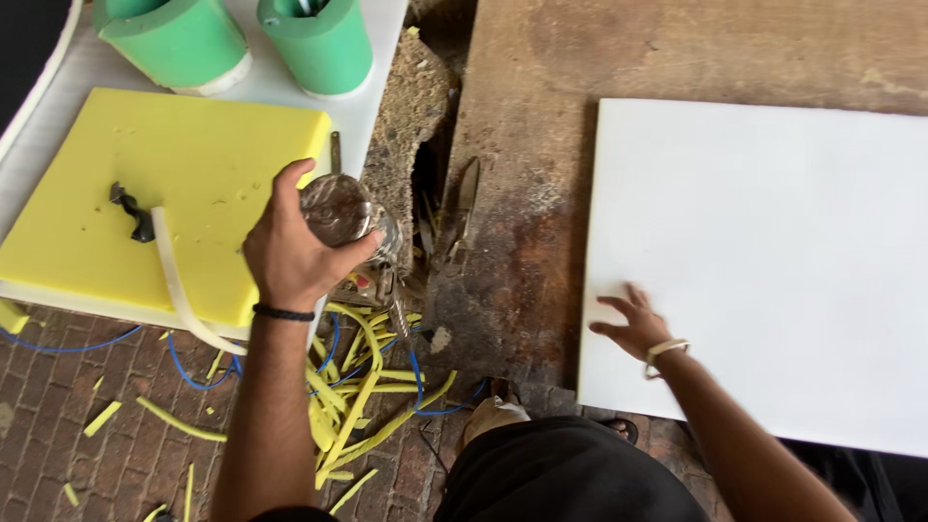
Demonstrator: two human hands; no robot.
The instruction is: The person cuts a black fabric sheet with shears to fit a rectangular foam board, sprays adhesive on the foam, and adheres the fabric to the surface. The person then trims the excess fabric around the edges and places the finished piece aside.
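My left hand point(290, 253) is closed around a round, shiny metal tool point(338, 211), a power tool seen from its back end, held just off the right edge of a thick yellow foam slab point(184, 184). My right hand point(636, 324) rests flat, fingers spread, on the lower left corner of a large white sheet point(773, 261) lying on the floor. A white band circles my right wrist and a black one my left.
Two green cylindrical forms point(179, 39) point(319, 43) stand on a white board behind the yellow slab. Yellow foam offcuts point(358, 396) and a blue cable point(193, 372) litter the brick floor. A black clip and white strip point(145, 222) lie on the slab. My foot point(493, 416) is below.
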